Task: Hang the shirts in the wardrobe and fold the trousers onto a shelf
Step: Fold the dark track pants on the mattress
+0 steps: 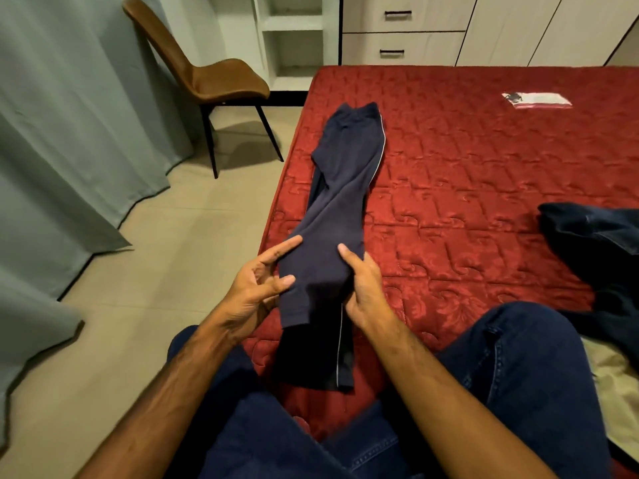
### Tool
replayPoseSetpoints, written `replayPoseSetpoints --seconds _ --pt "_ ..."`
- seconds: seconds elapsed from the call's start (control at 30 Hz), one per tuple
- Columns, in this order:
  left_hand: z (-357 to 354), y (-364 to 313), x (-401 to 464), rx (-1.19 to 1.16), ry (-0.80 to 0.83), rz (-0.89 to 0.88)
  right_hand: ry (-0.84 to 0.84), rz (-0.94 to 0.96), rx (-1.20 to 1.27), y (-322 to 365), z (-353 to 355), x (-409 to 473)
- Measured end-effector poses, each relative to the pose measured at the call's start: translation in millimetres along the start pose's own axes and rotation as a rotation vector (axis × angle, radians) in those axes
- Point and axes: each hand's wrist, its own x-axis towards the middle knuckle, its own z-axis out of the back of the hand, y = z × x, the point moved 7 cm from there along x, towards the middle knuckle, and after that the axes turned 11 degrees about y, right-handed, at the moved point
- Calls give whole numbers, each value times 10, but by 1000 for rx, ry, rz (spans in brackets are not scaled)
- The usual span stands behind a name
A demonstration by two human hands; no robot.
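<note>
Nearest, the person's legs in dark blue jeans fill the bottom edge, one knee raised at the right, and both forearms reach in from below, cut off by the frame.

The left hand holds the left side of the navy track trousers: its forefinger lies straight along the cloth, the thumb presses on top, and the other fingers curl under where they are hard to see. The right hand grips the right side, thumb on top of the fabric and the remaining fingers hidden beneath it. Between the two hands the trousers are lifted slightly. The leg ends hang toward the person and lie in shadow on the mattress, so the hems are hard to make out. A thin pale stripe runs down the seam.

From the hands the trousers stretch away along the left edge of the red quilted mattress, the waistband at the far end.

At the right, a dark garment lies crumpled and is cut off by the frame; its kind cannot be told. Farther off, a small white label sits on the mattress, its print unreadable.

Left of the bed are the tiled floor, a grey curtain and a brown chair. At the far side stand white open shelves and drawers, tops cut off.
</note>
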Motion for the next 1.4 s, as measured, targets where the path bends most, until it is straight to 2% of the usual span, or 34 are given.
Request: replayPoseSetpoints --seconds 0.1,0.17,0.3,0.4,0.47,0.5,0.57,0.63,0.67,0.77,0.87,0.93,1.03,1.1,1.17,1.27,1.33,1.4 --pt "91 72 -47 152 -1 114 -100 59 -317 85 204 -78" --pt "153 294 -150 222 -9 282 -87 -19 -527 -91 372 -154" --pt "297 863 -475 400 20 653 149 -379 -814 -648 756 -320" --pt "365 1010 -485 651 76 742 211 -495 -1132 -671 893 -303" --pt "366 1002 -398 726 137 781 290 -580 -1339 -583 847 -301" --pt "370 995 -349 725 163 816 340 -634 -1391 -527 805 -324" --pt "408 955 -211 744 194 866 419 -836 -1340 -474 812 -406" --pt "487 872 39 814 168 825 445 -1010 -1218 -410 815 -472" --pt "546 815 225 843 130 766 440 -1030 -1197 -365 819 -411" --pt "705 692 858 852 5 573 381 -911 -1117 -222 736 -43" --pt "848 715 1515 836 -41 485 372 -793 -1126 -229 697 222" --pt "960 752 1905 840 -72 460 417 -845 -1089 -350 745 122" --pt "1120 731 2405 818 -165 438 477 -1036 -927 -454 814 -126" --pt "1213 723 2703 783 -218 420 528 -1058 -937 -342 816 9" --pt "1325 722 2976 739 -285 399 455 -921 -1001 -114 842 493" --pt "1440 740 3319 696 -341 352 198 -549 -1039 357 966 1527" --pt "1450 751 3543 647 -318 308 19 -372 -995 609 1071 2162" --pt "1473 811 3728 607 -282 329 -77 -211 -960 798 1116 2607"
